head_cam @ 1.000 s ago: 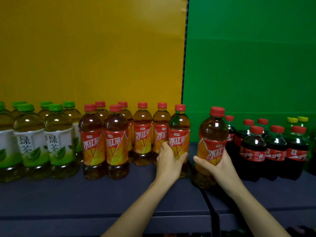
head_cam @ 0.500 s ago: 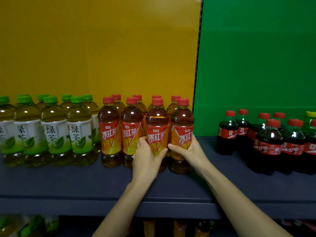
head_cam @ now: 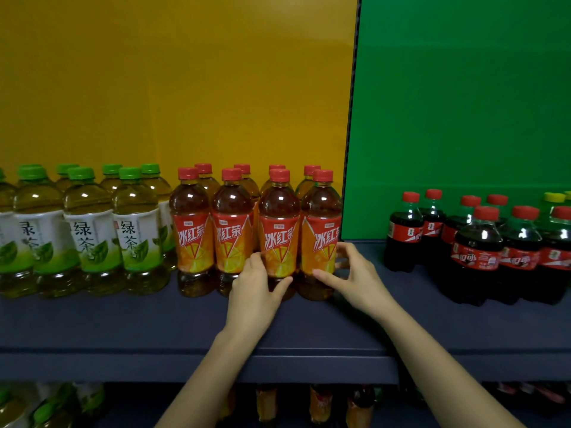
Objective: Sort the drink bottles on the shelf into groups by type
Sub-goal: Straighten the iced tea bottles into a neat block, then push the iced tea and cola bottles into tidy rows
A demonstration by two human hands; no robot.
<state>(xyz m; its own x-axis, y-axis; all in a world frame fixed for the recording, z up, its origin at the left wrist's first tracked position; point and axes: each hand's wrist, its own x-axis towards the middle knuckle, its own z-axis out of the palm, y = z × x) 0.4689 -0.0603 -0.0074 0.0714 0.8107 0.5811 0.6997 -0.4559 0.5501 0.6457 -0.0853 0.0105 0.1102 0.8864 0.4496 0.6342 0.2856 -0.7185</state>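
Dark shelf (head_cam: 123, 322), left hand (head_cam: 255, 293) gripping third front tea bottle (head_cam: 279, 217), right hand (head_cam: 355, 278) curled round rightmost tea bottle (head_cam: 321, 220)

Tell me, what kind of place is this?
Probably a shop's drinks shelf, or a mock-up: rows of green tea bottles, iced tea bottles and cola bottles stand grouped on a dark shelf.

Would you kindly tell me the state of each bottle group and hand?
Green-capped plastic green tea bottles: upright, capped.
Red-capped orange-labelled iced tea bottles: upright, capped.
Red-capped dark cola bottles: upright, capped.
Left hand: grips third front iced tea bottle.
Right hand: holds rightmost front iced tea bottle.
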